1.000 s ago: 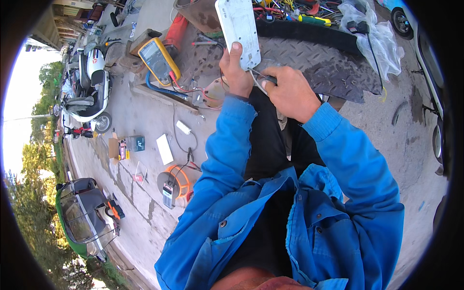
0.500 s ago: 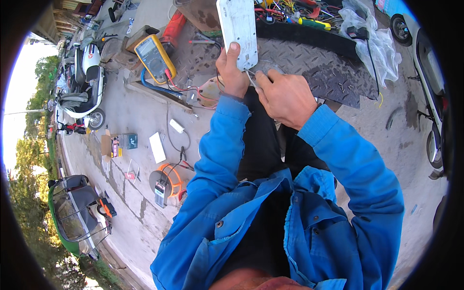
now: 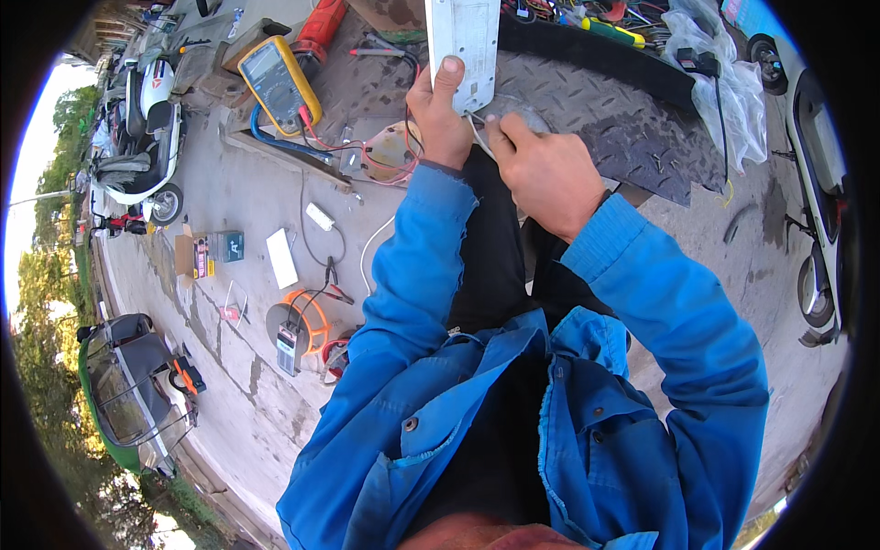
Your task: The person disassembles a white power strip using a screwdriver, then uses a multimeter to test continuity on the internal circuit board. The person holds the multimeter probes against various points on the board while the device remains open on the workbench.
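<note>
My left hand (image 3: pixel 440 117) is wrapped round the lower end of a long flat white casing (image 3: pixel 463 46), with the thumb lying along its face. Small holes dot the casing's edge, and its far end runs out of the picture. Just below the casing's near end, my right hand (image 3: pixel 547 179) has its fingers curled on a thin white cord (image 3: pixel 480 139). The cord reaches up to the casing's lower corner; the rest of it passes out of sight behind the fingers. Both hands are above my knees, over a dark metal tread plate (image 3: pixel 596 110).
Left of my hands lies a yellow multimeter (image 3: pixel 278 87) with red and black leads. An orange reel (image 3: pixel 312 321), a white box (image 3: pixel 282 258) and a small carton (image 3: pixel 192 255) are on the ground. Screwdrivers (image 3: pixel 614 33) and plastic bags (image 3: pixel 733 110) lie at the far right. Parked scooters (image 3: pixel 147 137) stand around.
The casing and my left hand have shifted slightly up. My right hand has drawn a little away from the casing's end, so more of the white cord shows. The whole view has swung slightly.
</note>
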The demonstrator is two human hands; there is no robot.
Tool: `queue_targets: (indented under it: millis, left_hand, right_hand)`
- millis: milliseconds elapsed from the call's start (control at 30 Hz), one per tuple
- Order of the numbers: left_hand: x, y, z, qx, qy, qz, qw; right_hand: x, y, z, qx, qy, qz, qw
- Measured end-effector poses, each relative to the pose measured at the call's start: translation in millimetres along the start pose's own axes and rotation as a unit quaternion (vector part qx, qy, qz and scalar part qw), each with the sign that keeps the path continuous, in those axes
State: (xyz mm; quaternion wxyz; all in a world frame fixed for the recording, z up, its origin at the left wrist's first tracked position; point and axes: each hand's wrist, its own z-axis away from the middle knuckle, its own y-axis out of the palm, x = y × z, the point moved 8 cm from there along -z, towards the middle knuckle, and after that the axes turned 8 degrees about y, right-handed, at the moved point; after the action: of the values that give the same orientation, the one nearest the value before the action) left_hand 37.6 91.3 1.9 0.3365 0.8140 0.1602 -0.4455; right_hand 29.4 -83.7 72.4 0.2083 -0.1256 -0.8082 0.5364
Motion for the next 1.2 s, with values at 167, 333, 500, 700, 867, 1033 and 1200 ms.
queue_targets:
  millis: [167, 333, 500, 700, 867, 1033, 1200]
  left_hand:
    - [-3, 8, -1, 0.012, -0.016, 0.038, 0.999]
    - [-4, 11, -3, 0.014, 0.001, 0.015, 1.000]
    - [-5, 8, -1, 0.021, 0.012, 0.008, 1.000]
    - [-3, 6, -1, 0.006, -0.010, -0.001, 1.000]
    - [-4, 14, -5, 0.022, -0.023, 0.019, 0.999]
    - [-7, 16, -3, 0.026, -0.016, 0.039, 0.999]
    - [-5, 14, -4, 0.021, -0.011, 0.024, 0.999]
  right_hand:
    - [0, -12, -1, -0.050, -0.004, -0.041, 0.998]
    - [-34, -9, -11, 0.015, 0.183, -0.352, 0.918]
    - [-46, 23, -13, 0.104, 0.288, -0.524, 0.795]
    - [3, -5, -2, -0.018, -0.055, 0.007, 0.998]
    - [-9, -27, -3, -0.045, 0.020, -0.128, 0.991]
    - [-32, -28, 11, -0.066, 0.185, -0.360, 0.912]
    - [-33, -28, 26, -0.177, 0.226, -0.448, 0.847]
